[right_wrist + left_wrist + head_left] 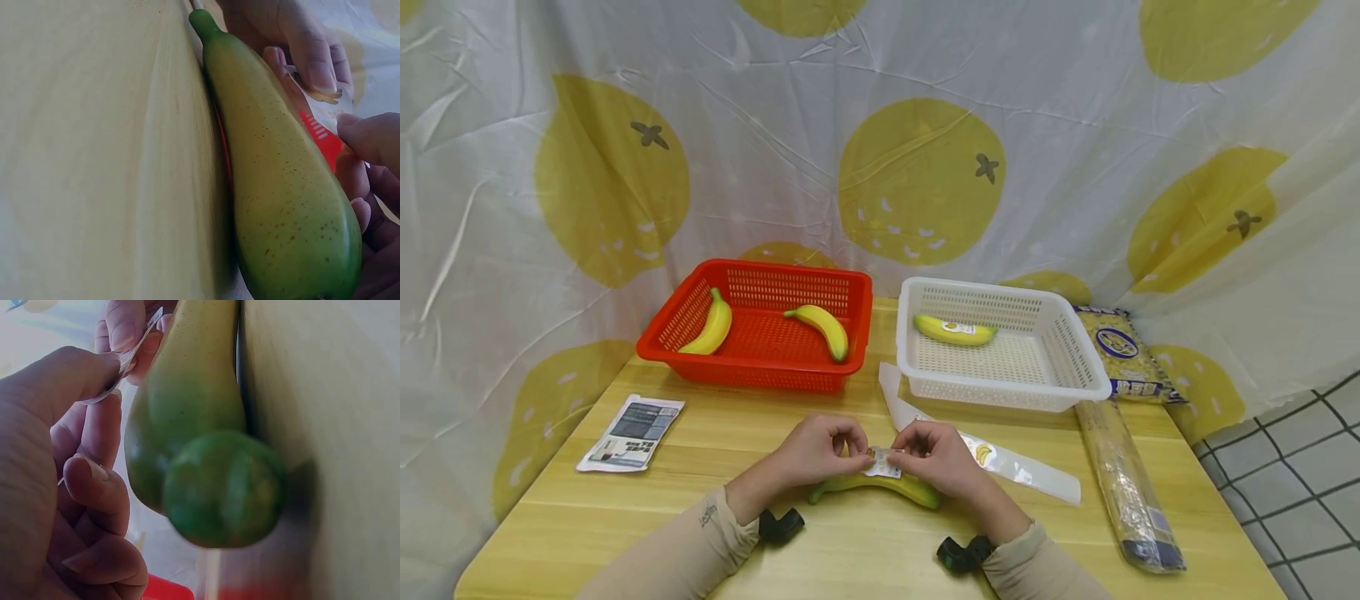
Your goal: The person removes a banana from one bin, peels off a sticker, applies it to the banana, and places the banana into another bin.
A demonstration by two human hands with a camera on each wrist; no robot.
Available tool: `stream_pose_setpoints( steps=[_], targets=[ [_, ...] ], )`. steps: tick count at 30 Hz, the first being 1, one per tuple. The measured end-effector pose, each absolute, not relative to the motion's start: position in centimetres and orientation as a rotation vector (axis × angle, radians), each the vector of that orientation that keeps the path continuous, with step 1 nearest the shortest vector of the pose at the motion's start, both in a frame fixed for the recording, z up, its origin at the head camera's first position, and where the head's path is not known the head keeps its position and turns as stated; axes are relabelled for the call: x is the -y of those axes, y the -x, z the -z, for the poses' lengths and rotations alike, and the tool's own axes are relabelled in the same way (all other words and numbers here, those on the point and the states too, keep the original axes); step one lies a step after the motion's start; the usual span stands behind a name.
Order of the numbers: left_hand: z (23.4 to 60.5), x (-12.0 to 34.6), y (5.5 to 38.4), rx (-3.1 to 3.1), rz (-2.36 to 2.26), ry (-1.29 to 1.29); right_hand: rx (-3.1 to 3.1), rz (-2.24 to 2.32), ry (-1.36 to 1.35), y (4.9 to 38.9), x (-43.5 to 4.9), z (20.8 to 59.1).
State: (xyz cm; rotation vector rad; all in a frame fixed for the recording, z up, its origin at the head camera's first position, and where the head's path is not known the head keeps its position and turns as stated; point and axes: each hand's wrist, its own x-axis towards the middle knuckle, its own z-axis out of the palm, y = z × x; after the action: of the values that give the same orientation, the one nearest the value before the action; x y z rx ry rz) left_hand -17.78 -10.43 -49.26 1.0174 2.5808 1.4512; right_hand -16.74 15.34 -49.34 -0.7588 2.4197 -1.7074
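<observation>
A small white sticker (883,463) with a banana picture is stretched between both hands. My left hand (816,450) pinches one end between thumb and index finger, and my right hand (940,457) pinches the other end the same way. Just below lies a yellow banana (917,492) with green ends, flat on the wooden table (842,558). In the right wrist view the sticker (325,112) stands at the side of the speckled banana (281,169). The left wrist view shows the green tip (225,487) close to the camera, with the sticker seen nearly edge-on.
At the back left, a red basket (760,373) contains two bananas. Beside it, a white basket (1000,392) holds one stickered banana (977,335). A sticker strip (1037,479) curves behind my right hand. Packets lie left (632,433) and right (1127,492); a yellow bag (1123,346) lies behind.
</observation>
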Motion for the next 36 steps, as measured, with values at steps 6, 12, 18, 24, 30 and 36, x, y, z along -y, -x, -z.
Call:
stream_pose_setpoints(
  steps=[6, 12, 18, 24, 30, 36],
  targets=[
    [49.13, 10.50, 17.76, -2.588, -1.417, -1.003, -2.414, 1.708, 0.817, 16.61, -15.28, 49.23],
    [49.05, 10.51, 17.63, -2.608, -1.363, -0.991, -2.433, 1.694, 0.851, 16.37, -15.15, 49.29],
    [48.99, 10.49, 17.58, -2.653, -1.297, -0.992, -2.499, 1.646, 0.891, 16.47, -15.13, 49.73],
    [49.01, 10.37, 17.64, -2.699, -1.254, -0.992, -2.581, 1.598, 1.005, 16.59, -15.12, 49.71],
    [49.19, 10.30, 17.82, -2.766, -1.252, -1.016, -2.669, 1.566, 1.154, 16.63, -15.06, 49.79],
    [49.36, 10.36, 17.94, -2.770, -1.270, -1.168, -2.709, 1.515, 1.261, 16.59, -15.08, 49.78]
  ],
)
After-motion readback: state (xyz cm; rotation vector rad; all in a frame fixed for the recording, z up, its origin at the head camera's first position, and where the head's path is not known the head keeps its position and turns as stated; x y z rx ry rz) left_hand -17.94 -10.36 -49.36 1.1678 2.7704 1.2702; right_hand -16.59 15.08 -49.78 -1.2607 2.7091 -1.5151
